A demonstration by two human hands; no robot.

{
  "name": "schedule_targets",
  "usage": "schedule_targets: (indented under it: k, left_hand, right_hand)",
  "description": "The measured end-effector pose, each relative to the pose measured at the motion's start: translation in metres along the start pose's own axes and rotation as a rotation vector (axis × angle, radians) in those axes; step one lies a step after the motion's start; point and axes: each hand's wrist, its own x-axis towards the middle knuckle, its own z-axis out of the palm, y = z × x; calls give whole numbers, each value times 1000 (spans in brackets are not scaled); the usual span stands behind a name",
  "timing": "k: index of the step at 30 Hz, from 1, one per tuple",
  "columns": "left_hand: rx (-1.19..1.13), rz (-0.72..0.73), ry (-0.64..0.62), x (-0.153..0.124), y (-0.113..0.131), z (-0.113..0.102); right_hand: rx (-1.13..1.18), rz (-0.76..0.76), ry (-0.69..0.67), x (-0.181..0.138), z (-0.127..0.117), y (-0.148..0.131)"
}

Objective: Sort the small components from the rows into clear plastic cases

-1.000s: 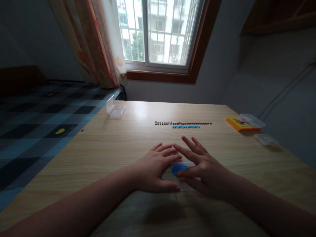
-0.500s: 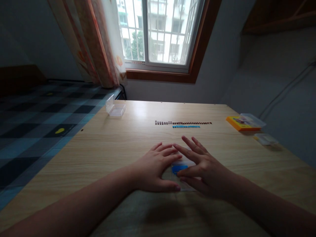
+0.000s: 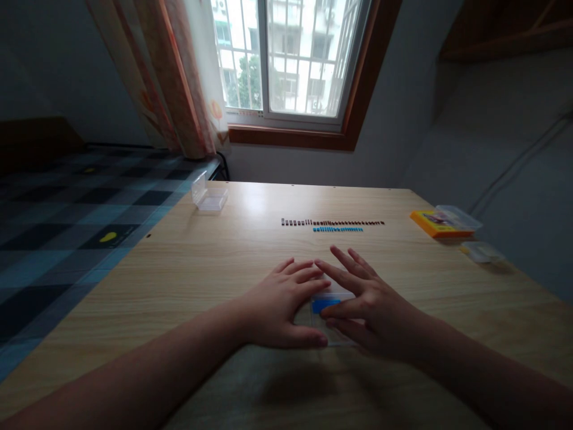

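Observation:
A clear plastic box [image 3: 342, 295] lies on the table in front of me, with a flat block of blue pieces [image 3: 326, 305] at its far left. My left hand [image 3: 290, 304] surrounds the box's left side, thumb at the near edge and index finger by the far edge, the other fingers stretched forward. Over the box's right side is my right hand [image 3: 367, 304]. Its thumb and index finger come together at the near edge of the blue block, while the remaining fingers spread above. Whatever may be between those two fingertips is hidden.
Beyond my hands run a row of small dark pieces [image 3: 333, 223] and a shorter blue row [image 3: 338, 229]. An open clear case [image 3: 212, 199] stands far left. An orange-yellow box [image 3: 441, 224] and a small clear case [image 3: 482, 252] lie on the right.
The blue pieces at my right fingertips now look like one even block; a bit that stuck out below its left edge no longer shows. Both hands have barely moved.

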Motion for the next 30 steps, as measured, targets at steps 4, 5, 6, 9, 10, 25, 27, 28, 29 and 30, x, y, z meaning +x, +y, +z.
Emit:
schedule_targets:
  k: [4, 5, 6, 9, 10, 25, 27, 28, 29, 30]
  left_hand:
    - [-11, 6, 6, 0, -1, 0]
    - [-14, 7, 9, 0, -1, 1]
    - [-18, 9, 13, 0, -1, 1]
    - [-27, 10, 27, 0, -1, 1]
    - [-29, 9, 27, 0, -1, 1]
    - [-39, -4, 14, 0, 0, 0]
    - [-35, -13, 4, 0, 0, -1]
    - [-32, -16, 1, 0, 0, -2]
    - [-30, -19, -2, 0, 1, -2]
    - [-27, -22, -4, 0, 1, -2]
  right_hand:
    - [9, -3, -3, 0, 0, 0]
    - [12, -4, -3, 0, 0, 0]
    - [15, -4, -3, 0, 0, 0]
    - [21, 0, 3, -1, 0, 1]
    - [23, 1, 4, -1, 1, 1]
    - [10, 8, 114, -1, -3, 4]
    - [8, 19, 173, -2, -7, 6]
    - [7, 23, 185, -2, -8, 7]
    - [7, 28, 184, -2, -10, 8]
    - [6, 31, 174, -3, -11, 9]
